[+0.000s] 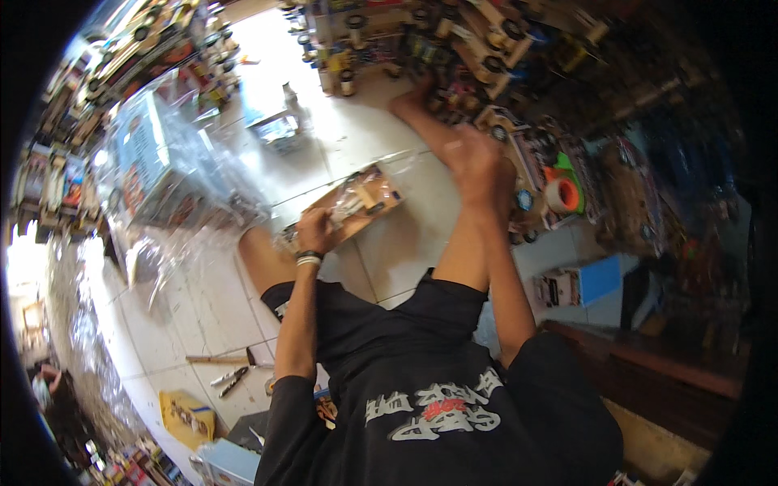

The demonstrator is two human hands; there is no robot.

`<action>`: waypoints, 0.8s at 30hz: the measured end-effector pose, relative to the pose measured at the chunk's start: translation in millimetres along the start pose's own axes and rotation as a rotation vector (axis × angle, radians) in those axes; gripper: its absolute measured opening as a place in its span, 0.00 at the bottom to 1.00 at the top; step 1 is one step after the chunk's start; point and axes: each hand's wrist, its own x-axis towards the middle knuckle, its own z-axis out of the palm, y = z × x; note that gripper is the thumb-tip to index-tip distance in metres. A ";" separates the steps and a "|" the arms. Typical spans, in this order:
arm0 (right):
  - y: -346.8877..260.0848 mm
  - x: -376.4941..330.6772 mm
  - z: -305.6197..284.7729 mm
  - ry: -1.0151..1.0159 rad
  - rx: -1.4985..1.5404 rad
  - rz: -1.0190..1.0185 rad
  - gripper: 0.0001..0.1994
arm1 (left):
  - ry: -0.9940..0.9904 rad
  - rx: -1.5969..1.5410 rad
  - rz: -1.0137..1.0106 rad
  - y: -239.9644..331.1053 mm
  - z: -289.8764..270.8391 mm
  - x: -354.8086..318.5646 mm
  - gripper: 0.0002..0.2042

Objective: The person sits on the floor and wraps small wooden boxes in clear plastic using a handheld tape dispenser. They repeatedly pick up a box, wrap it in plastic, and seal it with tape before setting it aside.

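Observation:
My left hand is closed on the near left end of a wooden toy truck. The truck has small dark wheels, and shiny clear plastic covers it. It is tilted above the tiled floor, between my spread legs. My right hand is lifted in front of my right knee, apart from the truck. Its fingers look closed and are a little blurred; whatever they may hold is too small to make out. A faint clear strip shows between the truck's far end and this hand.
A big plastic-wrapped blue-grey box stands at the left. Tape rolls, one orange-rimmed, lie at the right among stacked wooden toy vehicles. Pliers and a hammer are on the floor at the lower left. A blue box sits at the right.

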 end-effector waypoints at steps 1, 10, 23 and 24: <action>31.3 11.3 -37.2 0.163 -0.033 0.041 0.20 | 0.060 -0.007 0.048 -0.6 1.3 0.3 0.01; 249.7 6.4 -115.5 -0.087 -0.522 0.936 0.31 | -0.008 0.109 -0.100 -9.7 9.9 -4.2 0.06; -125.0 38.9 213.1 -0.539 -0.047 0.276 0.16 | -0.030 0.136 -0.285 1.9 10.9 -1.0 0.08; -134.7 35.0 225.4 -0.608 -0.042 0.194 0.15 | -0.003 0.134 -0.263 2.4 11.1 -1.1 0.07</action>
